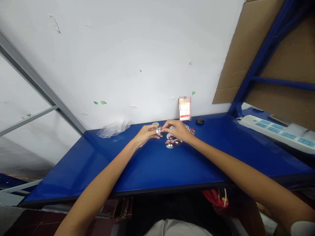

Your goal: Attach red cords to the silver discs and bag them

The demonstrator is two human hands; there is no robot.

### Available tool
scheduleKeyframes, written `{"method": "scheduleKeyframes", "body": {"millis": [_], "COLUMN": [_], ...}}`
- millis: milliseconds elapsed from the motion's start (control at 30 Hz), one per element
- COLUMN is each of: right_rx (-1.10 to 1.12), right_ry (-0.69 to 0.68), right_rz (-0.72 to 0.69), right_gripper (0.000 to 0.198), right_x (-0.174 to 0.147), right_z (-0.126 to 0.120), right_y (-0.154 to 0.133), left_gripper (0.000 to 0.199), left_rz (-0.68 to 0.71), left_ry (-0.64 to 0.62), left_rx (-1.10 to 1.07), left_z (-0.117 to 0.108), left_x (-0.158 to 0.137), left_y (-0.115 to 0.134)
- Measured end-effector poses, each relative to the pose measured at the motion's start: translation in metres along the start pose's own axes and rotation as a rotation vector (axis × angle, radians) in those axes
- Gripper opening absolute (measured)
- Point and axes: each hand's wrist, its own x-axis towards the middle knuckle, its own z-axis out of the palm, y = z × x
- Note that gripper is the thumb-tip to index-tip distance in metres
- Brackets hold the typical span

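Blue counter (147, 172) against a white wall (123, 49); over the counter's far middle, a shiny metal disc (158, 131) turns its round face near, its long axis indistinct; left hand (146, 133) and right hand (177, 129) flank it, fingers of both closed on its edges; red-corded discs (169, 145) lie just right.

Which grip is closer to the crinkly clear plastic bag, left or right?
Left. The left grip is right of the plastic bag, not touching it; the right grip is farther right, beyond the left one.
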Motion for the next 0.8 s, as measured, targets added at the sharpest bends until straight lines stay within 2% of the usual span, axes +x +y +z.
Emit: {"method": "scheduleKeyframes", "body": {"millis": [167,300,400,500,600,700,800], "right_rx": [-0.108,-0.308,-0.368,-0.320,-0.258,-0.271,-0.354], "right_ry": [-0.044,-0.111,-0.126,-0.123,-0.055,-0.008,-0.010], "right_rz": [-0.115,-0.174,-0.185,-0.197,-0.173,-0.120,-0.104], "right_gripper": [0.027,0.061,0.056,0.046,0.045,0.049,0.049], "right_x": [-0.001,-0.006,-0.008,-0.008,-0.005,-0.003,-0.003], "right_z": [0.000,0.003,0.008,0.010,0.007,0.000,-0.005], "right_y": [-0.006,-0.009,-0.010,-0.007,-0.002,0.003,0.007], "left_gripper": [0.033,0.026,0.022,0.016,0.016,0.022,0.025], "left_rz": [0.017,0.052,0.060,0.052,0.072,0.095,0.093], "left_ry": [0.017,0.078,0.059,0.046,0.107,0.184,0.166], "left_rx": [-0.059,-0.057,-0.027,0.013,0.163,0.522,0.787], "left_z": [0.002,0.008,0.012,0.008,-0.011,-0.045,-0.080], "left_x": [-0.002,-0.002,-0.002,0.001,0.002,-0.002,-0.009], "left_y": [0.006,0.009,0.007,0.007,0.014,0.029,0.038]}}
